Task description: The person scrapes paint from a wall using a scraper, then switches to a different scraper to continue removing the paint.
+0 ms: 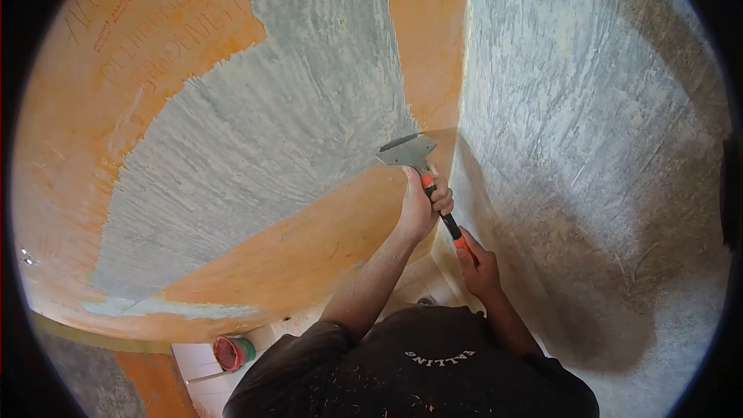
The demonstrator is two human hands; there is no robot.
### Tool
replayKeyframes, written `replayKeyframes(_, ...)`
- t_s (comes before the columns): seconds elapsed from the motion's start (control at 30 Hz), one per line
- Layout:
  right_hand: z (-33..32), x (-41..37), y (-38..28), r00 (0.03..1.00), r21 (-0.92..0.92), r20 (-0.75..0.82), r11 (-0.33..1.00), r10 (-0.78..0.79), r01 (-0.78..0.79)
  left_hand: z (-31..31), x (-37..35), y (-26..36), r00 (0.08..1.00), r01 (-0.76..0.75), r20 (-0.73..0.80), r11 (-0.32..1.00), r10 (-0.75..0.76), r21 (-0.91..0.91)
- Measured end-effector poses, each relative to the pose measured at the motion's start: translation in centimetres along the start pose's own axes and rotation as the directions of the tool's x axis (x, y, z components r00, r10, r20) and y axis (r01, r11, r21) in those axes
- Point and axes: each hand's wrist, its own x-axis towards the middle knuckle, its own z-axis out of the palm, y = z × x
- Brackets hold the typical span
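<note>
A long-handled scraper with a wide metal head and a black and orange handle is in both my hands. My left hand is wrapped round the upper handle, close below the head. Lower down, my right hand grips the orange end of the handle. The scraper's blade meets the wall where grey bare surface borders the orange paint. An orange strip stands above the blade, beside the corner.
To the right, a rough grey-white wall meets the painted wall at the corner. A bucket, reddish inside and green outside, stands on the pale tiled floor at lower left. Faint writing marks the orange wall.
</note>
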Motion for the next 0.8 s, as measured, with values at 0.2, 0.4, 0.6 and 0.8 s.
replayKeyframes(0.2,0.2,-0.3,-0.5,0.999,0.087,0.018,0.995,0.044,-0.045,0.2,-0.2,0.3,1.000,0.008,-0.021,1.000,-0.008,0.004)
replayKeyframes(0.4,-0.2,0.6,-1.6,0.999,0.120,0.016,0.992,0.035,-0.037,1.4,0.5,1.3,0.998,-0.034,0.048,0.999,0.033,0.025)
replayKeyframes(0.6,-0.3,1.0,-1.4,1.000,0.097,0.014,0.995,0.000,-0.001,1.4,0.9,1.6,0.997,-0.029,0.072,0.995,0.023,0.092)
replayKeyframes(0.8,-0.1,1.1,-1.4,0.999,0.071,0.034,0.997,-0.027,0.025,1.7,0.0,2.0,1.000,0.028,-0.011,1.000,-0.028,0.008)
